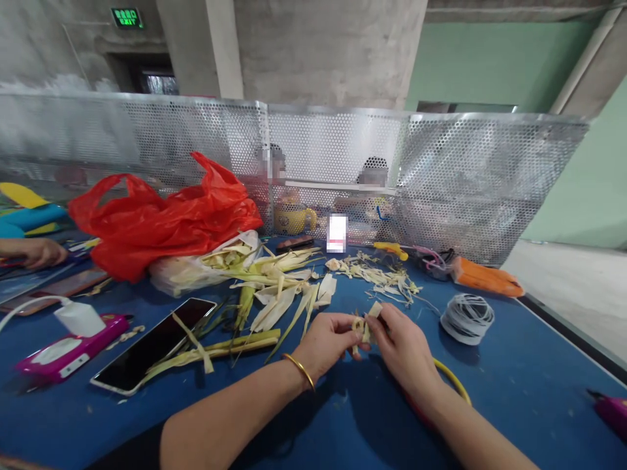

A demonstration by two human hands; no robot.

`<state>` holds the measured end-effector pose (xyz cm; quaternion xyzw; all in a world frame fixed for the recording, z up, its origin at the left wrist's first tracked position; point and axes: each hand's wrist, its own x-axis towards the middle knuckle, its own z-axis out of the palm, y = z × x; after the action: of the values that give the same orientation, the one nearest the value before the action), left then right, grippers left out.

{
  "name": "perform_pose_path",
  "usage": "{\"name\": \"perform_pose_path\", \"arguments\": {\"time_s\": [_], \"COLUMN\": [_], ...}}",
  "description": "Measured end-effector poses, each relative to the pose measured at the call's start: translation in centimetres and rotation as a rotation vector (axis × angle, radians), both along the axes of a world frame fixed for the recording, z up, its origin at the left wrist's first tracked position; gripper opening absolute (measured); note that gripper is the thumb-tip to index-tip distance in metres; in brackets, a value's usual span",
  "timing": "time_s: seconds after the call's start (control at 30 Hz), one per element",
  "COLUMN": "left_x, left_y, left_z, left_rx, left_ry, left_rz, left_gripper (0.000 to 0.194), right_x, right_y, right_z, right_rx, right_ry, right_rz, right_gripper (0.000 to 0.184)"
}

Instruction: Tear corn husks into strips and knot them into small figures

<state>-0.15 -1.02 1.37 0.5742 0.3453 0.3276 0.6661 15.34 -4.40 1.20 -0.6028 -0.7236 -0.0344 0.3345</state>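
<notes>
My left hand (330, 339) is closed, its thumb and fingers pinching a small pale piece of dried corn husk (359, 324), which looks rolled or looped. From the other side my right hand (401, 343) grips the same husk, with a flat end (375, 309) standing up at its fingertips. Both hands are just above the blue table (372, 424). Beyond them lie torn husk strips (386, 277) and a heap of larger corn husks (279, 294). The underside of the held piece is hidden by my fingers.
A red plastic bag (171, 222), a smartphone (157, 346) and a purple power strip (73, 349) lie left. Right are a coil of grey cord (467, 318) and an orange packet (484, 277). A perforated metal screen (333, 143) stands behind. Another person's hand (44, 252) is far left.
</notes>
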Motion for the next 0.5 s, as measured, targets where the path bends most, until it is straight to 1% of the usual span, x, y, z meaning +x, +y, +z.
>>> {"name": "perform_pose_path", "arguments": {"time_s": [0.1,0.23,0.4,0.47,0.5], "left_x": [-0.04,0.19,0.66,0.58,0.46], "left_y": [0.05,-0.08,-0.37,-0.23,-0.08], "left_z": [0.01,-0.15,-0.75,-0.78,-0.74], "left_rx": [-0.011,0.006,0.073,0.029,-0.008], "left_ry": [0.02,0.015,-0.036,-0.039,-0.045], "left_rz": [-0.018,-0.016,0.087,0.109,0.114], "left_gripper": [0.024,0.025,0.024,0.025,0.027], "right_x": [-0.05,-0.16,-0.06,0.09,0.18], "right_y": [-0.02,-0.01,0.41,0.37,0.3], "right_z": [-0.2,-0.55,-0.98,-0.78,-0.59], "right_rx": [-0.107,-0.168,-0.194,-0.164,-0.124], "right_ry": [0.01,0.113,0.325,0.34,0.315], "right_rz": [-0.074,-0.097,-0.028,-0.006,0.0], "right_gripper": [0.024,0.026,0.03,0.03,0.028]}}
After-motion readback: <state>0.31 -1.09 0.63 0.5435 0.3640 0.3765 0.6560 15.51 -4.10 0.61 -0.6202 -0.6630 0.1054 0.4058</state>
